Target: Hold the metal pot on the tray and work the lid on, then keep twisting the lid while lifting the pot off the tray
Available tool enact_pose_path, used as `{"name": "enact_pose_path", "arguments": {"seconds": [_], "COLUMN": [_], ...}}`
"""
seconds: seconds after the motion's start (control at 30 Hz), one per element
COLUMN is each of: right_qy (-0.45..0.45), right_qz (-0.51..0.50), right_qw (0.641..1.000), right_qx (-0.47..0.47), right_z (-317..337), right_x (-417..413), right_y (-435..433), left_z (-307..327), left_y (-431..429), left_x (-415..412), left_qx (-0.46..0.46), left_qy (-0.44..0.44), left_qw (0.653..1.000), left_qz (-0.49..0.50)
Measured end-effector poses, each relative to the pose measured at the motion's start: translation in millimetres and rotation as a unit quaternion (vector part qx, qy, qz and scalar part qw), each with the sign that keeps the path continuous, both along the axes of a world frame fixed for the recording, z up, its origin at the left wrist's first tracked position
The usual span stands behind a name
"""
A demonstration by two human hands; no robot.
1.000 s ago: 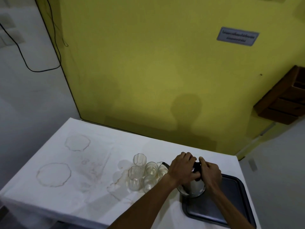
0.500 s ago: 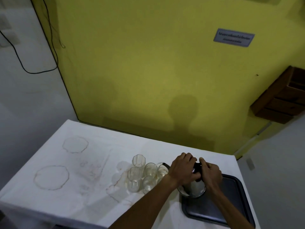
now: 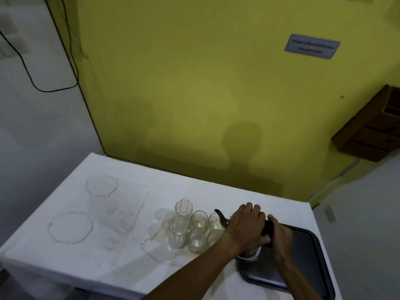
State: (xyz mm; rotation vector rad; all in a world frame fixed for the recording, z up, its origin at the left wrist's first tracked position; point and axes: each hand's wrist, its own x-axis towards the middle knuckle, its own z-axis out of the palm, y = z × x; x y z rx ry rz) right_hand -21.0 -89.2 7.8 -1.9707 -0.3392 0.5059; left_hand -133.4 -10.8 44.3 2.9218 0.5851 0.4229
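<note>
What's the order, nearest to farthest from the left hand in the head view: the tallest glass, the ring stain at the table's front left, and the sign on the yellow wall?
1. The tallest glass, just left of the left hand, at the back of the glass cluster.
2. The ring stain, far left on the white tablecloth.
3. The sign, high on the yellow wall, upper right.
</note>
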Motion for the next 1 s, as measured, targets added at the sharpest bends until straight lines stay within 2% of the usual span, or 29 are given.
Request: {"name": "enact_pose_path", "arguments": {"seconds": [0.3, 0.6, 0.87, 1.0], "right_qy": [-0.068, -0.047, -0.066, -0.068], "right_qz": [0.006, 0.003, 0.011, 0.017], "right_qw": [0.997, 0.993, 0.993, 0.995], "right_qx": [-0.035, -0.105, -0.096, -0.068], "right_z": [-12, -31, -30, -20], "right_x": [-19, -46, -57, -57], "right_y": [-32, -54, -56, -48], "left_z": [-23, -48, -50, -47], "left_y": [-29, -40, -38, -32], "left_x": [-24, -51, -57, -55], "left_qx": [-0.039, -0.119, -0.139, -0.120], "left_qy": [-0.040, -0.058, -0.079, -0.093], "left_qw": [0.998, 0.991, 0.986, 0.988], "left_qz": [-0.001, -0.035, -0.045, -0.032]}}
